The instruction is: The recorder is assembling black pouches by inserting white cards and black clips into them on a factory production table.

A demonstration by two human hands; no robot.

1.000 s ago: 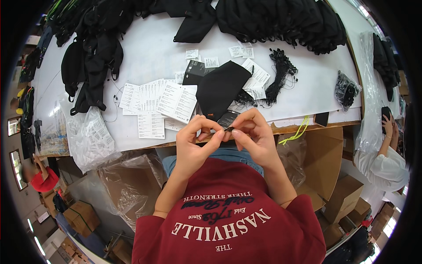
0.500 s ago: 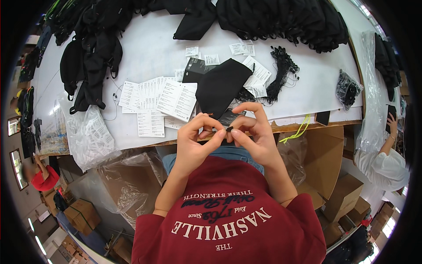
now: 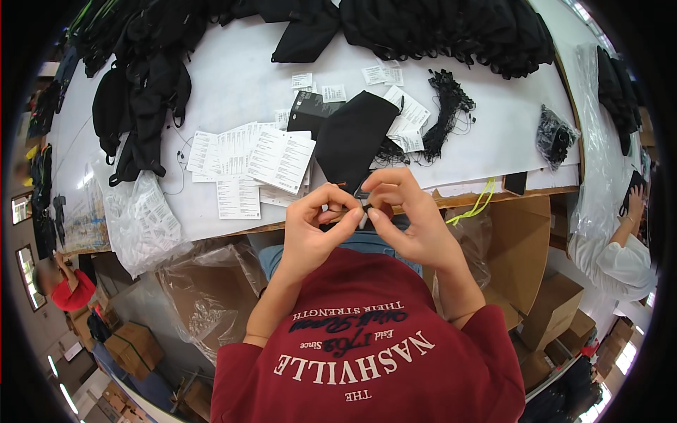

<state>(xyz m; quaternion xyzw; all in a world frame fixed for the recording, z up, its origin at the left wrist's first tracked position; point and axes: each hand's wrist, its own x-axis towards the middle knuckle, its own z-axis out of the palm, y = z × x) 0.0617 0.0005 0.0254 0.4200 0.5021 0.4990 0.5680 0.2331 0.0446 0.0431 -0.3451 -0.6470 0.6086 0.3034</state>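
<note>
Both hands meet at the table's near edge over a small black clasp (image 3: 366, 209), mostly covered by fingertips. My left hand (image 3: 317, 215) pinches it between thumb and index finger. From the other side, my right hand (image 3: 405, 215) is closed on it the same way, thumb against index finger. Just beyond them lies a black fabric pouch (image 3: 356, 134), its narrow lower end close to my fingers. Under and beside the pouch are a black card tag (image 3: 307, 113) and printed white leaflets (image 3: 281, 158). A bundle of black tag strings (image 3: 444, 116) lies right of the pouch.
Black fabric goods are heaped along the far side (image 3: 451, 35) and left (image 3: 141, 106). A plastic bag of labels (image 3: 144, 222) hangs over the front edge. A phone (image 3: 515, 183) and yellow-green cord (image 3: 476, 204) lie at right. Co-workers stand left (image 3: 72, 285) and right (image 3: 620, 261).
My right fingers have drawn in closer against the left ones around the clasp, covering more of it. The view has shifted slightly; the pouch and papers lie as before.
</note>
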